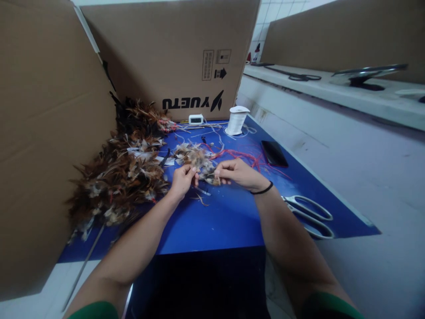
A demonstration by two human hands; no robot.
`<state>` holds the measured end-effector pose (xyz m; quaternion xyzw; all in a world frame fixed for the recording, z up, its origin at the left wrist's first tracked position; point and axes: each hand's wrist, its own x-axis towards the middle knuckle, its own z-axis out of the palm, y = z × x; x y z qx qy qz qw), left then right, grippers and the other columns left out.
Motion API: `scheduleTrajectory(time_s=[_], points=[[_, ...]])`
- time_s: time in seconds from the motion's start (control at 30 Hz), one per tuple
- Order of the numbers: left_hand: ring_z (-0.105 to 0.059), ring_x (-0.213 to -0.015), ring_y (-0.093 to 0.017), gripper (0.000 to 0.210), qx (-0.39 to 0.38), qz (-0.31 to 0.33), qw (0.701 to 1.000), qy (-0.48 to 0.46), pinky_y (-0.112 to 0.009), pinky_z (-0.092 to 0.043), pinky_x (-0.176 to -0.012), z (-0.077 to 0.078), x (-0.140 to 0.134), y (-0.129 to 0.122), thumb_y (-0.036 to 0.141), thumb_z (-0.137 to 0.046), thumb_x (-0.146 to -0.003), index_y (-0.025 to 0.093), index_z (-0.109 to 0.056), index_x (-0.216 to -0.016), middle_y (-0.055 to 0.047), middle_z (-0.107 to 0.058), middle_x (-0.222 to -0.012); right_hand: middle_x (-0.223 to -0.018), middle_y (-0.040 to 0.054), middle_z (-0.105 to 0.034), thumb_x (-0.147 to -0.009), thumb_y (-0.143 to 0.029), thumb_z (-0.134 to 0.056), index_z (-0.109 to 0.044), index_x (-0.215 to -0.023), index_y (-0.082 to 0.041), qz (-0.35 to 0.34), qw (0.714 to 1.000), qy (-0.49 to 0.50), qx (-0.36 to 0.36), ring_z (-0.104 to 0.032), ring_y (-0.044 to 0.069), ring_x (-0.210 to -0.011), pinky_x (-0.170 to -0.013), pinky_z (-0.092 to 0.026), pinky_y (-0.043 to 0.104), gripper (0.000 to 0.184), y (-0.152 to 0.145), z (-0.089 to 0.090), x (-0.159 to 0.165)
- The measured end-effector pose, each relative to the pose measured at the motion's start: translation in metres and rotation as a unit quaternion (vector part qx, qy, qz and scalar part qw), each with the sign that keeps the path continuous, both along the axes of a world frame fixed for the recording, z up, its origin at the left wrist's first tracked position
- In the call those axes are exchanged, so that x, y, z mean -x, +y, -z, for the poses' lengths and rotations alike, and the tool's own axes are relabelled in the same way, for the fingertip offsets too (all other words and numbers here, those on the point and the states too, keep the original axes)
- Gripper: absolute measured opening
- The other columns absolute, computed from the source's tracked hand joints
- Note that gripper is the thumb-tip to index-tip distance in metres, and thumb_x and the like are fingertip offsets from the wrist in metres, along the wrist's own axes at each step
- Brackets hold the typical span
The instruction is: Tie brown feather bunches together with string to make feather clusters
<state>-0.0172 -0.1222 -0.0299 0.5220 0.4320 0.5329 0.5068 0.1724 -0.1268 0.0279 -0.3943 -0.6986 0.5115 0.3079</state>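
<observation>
Both hands work close together above the blue table, in front of a small loose pile of brown and white feathers (187, 153). My left hand (182, 181) is closed, thumb and forefinger pinched on a fluffy feather (199, 158) that looks blurred. A short way to the right, my right hand (237, 173) pinches another small brownish feather (212, 177) by its end. Exact edges of what the fingertips grip are hard to make out. On the tabletop just below the hands lie a few thin stray feathers (202, 200).
A large heap of brown feather bundles (119, 177) lies left, against cardboard (43, 133). Behind stand a white spool (237, 120) and a small digital timer (195, 119). Red strings (245, 156), a phone (274, 153) and scissors (308, 215) lie right. A ledge (332, 86) runs along the wall.
</observation>
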Motion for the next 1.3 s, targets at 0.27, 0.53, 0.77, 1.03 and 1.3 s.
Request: scheduleTrajectory(time_s=[0.27,0.53,0.77,1.03,1.3], points=[[-0.046,-0.037,-0.008,0.025,-0.039,-0.006,0.999,-0.035,-0.022,-0.041,-0.038,-0.002,0.003,0.003,0.039,-0.058,-0.078,0.016,-0.056,-0.070,0.003,-0.053,-0.051,-0.056,-0.0012,-0.062,-0.072,-0.034,-0.062,-0.068,-0.067,-0.017,-0.090,0.977,-0.184,-0.067,-0.050,0.008,-0.049,-0.048,-0.038,0.021,0.018,0.001,-0.005,-0.031],[-0.044,-0.038,-0.006,0.024,-0.091,-0.075,0.990,-0.076,-0.021,-0.039,-0.039,-0.009,0.008,0.007,0.038,-0.058,-0.079,0.017,-0.054,-0.070,0.004,-0.053,-0.056,-0.054,-0.0011,-0.060,-0.075,-0.028,-0.059,-0.067,-0.068,-0.019,0.043,0.957,-0.241,-0.153,-0.050,0.010,-0.046,-0.049,-0.038,0.024,0.015,0.009,0.005,-0.038],[-0.044,-0.037,-0.003,0.029,-0.118,-0.100,0.984,-0.090,-0.017,-0.038,-0.038,-0.014,0.009,0.006,0.042,-0.059,-0.079,0.016,-0.051,-0.068,0.005,-0.052,-0.056,-0.078,0.0032,-0.065,-0.075,-0.013,-0.053,-0.065,-0.080,-0.019,0.039,0.911,-0.208,-0.353,-0.057,0.015,-0.074,-0.071,-0.041,0.028,0.014,0.011,0.019,-0.004],[-0.045,-0.038,-0.005,0.026,-0.131,-0.083,0.984,-0.085,-0.019,-0.038,-0.039,-0.006,0.008,0.007,0.038,-0.057,-0.081,0.016,-0.053,-0.069,0.005,-0.052,-0.052,-0.085,0.0077,-0.064,-0.080,-0.021,-0.056,-0.066,-0.079,-0.017,0.007,0.852,-0.367,-0.373,-0.054,0.019,-0.084,-0.075,-0.034,0.031,0.011,0.012,0.037,0.016],[-0.044,-0.038,-0.006,0.025,-0.128,-0.071,0.986,-0.075,-0.019,-0.038,-0.039,-0.003,0.007,0.006,0.039,-0.058,-0.080,0.016,-0.056,-0.072,0.004,-0.052,-0.052,-0.084,0.0077,-0.064,-0.082,-0.020,-0.050,-0.062,-0.077,-0.016,-0.007,0.836,-0.430,-0.341,-0.054,0.018,-0.083,-0.072,-0.034,0.030,0.014,0.013,0.040,0.016]])
